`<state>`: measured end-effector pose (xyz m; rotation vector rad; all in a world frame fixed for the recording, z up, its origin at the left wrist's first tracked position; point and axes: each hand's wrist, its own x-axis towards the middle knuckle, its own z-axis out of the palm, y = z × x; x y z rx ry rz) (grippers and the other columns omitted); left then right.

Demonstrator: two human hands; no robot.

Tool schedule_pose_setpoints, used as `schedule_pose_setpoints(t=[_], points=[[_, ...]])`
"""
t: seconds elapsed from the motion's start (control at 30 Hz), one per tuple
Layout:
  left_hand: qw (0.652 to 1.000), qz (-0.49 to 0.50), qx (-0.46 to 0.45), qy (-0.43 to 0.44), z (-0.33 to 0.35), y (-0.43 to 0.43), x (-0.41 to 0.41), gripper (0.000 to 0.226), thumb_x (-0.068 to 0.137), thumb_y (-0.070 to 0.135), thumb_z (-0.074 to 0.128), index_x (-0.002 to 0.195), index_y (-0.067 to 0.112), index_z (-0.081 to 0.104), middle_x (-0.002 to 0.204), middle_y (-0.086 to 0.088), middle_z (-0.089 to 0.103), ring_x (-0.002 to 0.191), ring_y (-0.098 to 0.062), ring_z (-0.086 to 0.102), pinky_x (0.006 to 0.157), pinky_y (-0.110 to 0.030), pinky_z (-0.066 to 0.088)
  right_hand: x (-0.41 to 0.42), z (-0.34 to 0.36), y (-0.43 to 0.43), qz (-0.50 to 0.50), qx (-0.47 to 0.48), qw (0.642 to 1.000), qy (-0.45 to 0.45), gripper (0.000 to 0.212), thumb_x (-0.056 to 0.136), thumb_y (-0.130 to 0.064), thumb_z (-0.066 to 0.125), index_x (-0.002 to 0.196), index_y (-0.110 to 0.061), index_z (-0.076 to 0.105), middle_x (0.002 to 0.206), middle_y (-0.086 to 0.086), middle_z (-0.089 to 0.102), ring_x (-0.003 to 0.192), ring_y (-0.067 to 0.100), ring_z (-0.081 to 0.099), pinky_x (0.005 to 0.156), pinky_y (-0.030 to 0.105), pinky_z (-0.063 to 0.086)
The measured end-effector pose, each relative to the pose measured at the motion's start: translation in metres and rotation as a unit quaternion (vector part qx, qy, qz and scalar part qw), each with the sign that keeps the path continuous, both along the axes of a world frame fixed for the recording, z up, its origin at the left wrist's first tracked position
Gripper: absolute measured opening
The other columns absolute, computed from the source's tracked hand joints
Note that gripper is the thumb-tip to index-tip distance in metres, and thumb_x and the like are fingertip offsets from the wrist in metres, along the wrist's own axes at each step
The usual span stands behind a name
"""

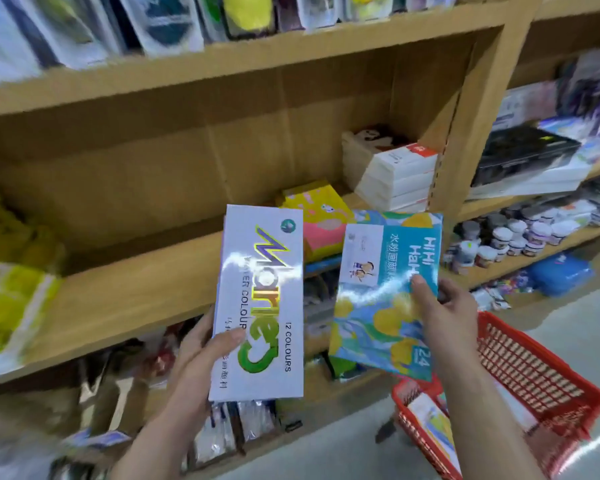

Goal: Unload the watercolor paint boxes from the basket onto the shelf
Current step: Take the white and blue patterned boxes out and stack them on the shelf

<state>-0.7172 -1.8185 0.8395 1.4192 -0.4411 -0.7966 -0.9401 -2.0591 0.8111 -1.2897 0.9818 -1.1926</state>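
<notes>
My left hand (201, 348) grips a white "Marie's 12 colours" watercolor box (260, 306) by its lower left edge, held upright in front of the wooden shelf (125, 289). My right hand (447, 317) holds a blue and yellow "HiHi HaHa 24" paint box (381, 292) by its right edge, tilted, just right of the white box. The red plastic basket (534, 372) stands on the floor at the lower right, below my right arm, with at least one more box (430, 420) inside. A yellow and pink box (317, 220) lies on the shelf behind both held boxes.
A stack of white boxes (395, 178) fills the shelf's back right corner. Yellow packs (11, 296) lie at the shelf's left end. Small paint jars (510, 237) line the neighbouring shelf on the right. Packaged goods hang above and sit on the lower shelf.
</notes>
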Motion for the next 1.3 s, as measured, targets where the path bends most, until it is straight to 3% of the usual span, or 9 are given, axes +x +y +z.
schedule_pose_setpoints(t=[0.13,0.33,0.6,0.73,0.87,0.93,1.1,1.17,1.3], points=[[0.999,0.024,0.025,-0.009,0.015,0.019,0.057,0.063,0.058,0.042,0.082,0.114,0.016,0.073,0.101,-0.012,0.080,0.070,-0.026,0.076,0.052,-0.034,0.057,0.034,0.013,0.019,0.021,-0.015,1.000,-0.002,0.011,0.100,-0.026,0.067,0.100,-0.016,0.073,0.073,-0.023,0.076,0.064,-0.008,0.065,0.055,0.013,0.047],[0.998,0.037,0.048,-0.029,0.026,-0.030,0.111,0.068,0.053,0.041,0.085,0.114,0.015,0.073,0.104,-0.011,0.081,0.089,-0.029,0.079,0.082,-0.043,0.062,0.066,0.022,0.031,0.021,-0.014,1.000,-0.012,0.010,0.099,-0.020,0.067,0.103,-0.011,0.071,0.071,-0.025,0.076,0.062,-0.010,0.069,0.049,0.007,0.047],[0.996,0.024,0.082,0.032,0.027,-0.103,0.151,0.043,0.077,0.034,0.078,0.112,0.009,0.075,0.093,-0.012,0.081,0.079,-0.027,0.080,0.068,-0.033,0.061,0.075,0.024,0.007,0.040,-0.015,0.999,0.002,0.009,0.099,-0.018,0.067,0.101,-0.010,0.072,0.074,-0.022,0.077,0.065,-0.008,0.070,0.052,0.009,0.049],[0.990,0.048,0.124,-0.047,0.018,-0.114,0.155,0.029,0.092,0.028,0.072,0.114,0.008,0.074,0.092,-0.010,0.082,0.064,-0.014,0.076,0.049,-0.019,0.052,0.076,0.022,-0.010,0.055,-0.011,0.998,0.001,0.009,0.099,-0.017,0.067,0.101,-0.011,0.072,0.077,-0.022,0.078,0.068,-0.009,0.070,0.056,0.007,0.049],[0.944,0.183,0.129,-0.241,0.017,-0.091,0.130,0.021,0.089,0.034,0.074,0.108,0.028,0.069,0.113,-0.001,0.072,0.102,-0.018,0.067,0.084,-0.034,0.055,0.058,0.018,-0.030,0.055,-0.006,0.998,0.006,0.010,0.099,-0.020,0.068,0.101,-0.012,0.073,0.078,-0.020,0.078,0.071,-0.007,0.070,0.060,0.011,0.051],[0.921,0.209,0.071,-0.322,0.019,-0.074,0.091,0.013,0.084,0.041,0.069,0.096,0.039,0.067,0.108,0.009,0.070,0.097,-0.012,0.065,0.083,-0.039,0.055,0.043,0.014,-0.040,0.042,0.000,0.999,0.010,0.011,0.098,-0.024,0.068,0.101,-0.015,0.075,0.083,-0.015,0.080,0.075,0.001,0.074,0.066,0.023,0.055],[0.911,0.049,0.024,-0.408,0.002,-0.085,-0.007,0.020,0.083,0.041,0.066,0.102,0.040,0.065,0.100,0.019,0.067,0.090,-0.004,0.065,0.076,-0.014,0.048,0.002,0.003,-0.069,0.005,0.082,0.996,-0.031,0.009,0.094,-0.028,0.074,0.088,-0.024,0.080,0.090,0.003,0.083,0.078,0.025,0.081,0.066,0.040,0.065],[0.880,0.000,0.063,-0.470,-0.011,-0.111,-0.021,0.036,0.084,0.035,0.071,0.119,0.035,0.064,0.115,0.022,0.061,0.108,-0.004,0.060,0.092,-0.022,0.048,-0.012,0.001,-0.078,-0.001,0.096,0.995,-0.031,0.010,0.094,-0.027,0.074,0.087,-0.027,0.081,0.088,0.001,0.084,0.072,0.019,0.081,0.057,0.032,0.063],[0.801,0.004,0.135,-0.583,-0.029,-0.174,-0.019,0.067,0.077,0.028,0.084,0.138,0.019,0.058,0.134,-0.007,0.054,0.124,-0.029,0.051,0.106,-0.041,0.042,-0.034,-0.008,-0.092,-0.020,0.106,0.994,-0.020,0.014,0.094,-0.024,0.073,0.082,-0.025,0.080,0.075,-0.006,0.082,0.060,0.010,0.077,0.048,0.022,0.057]])
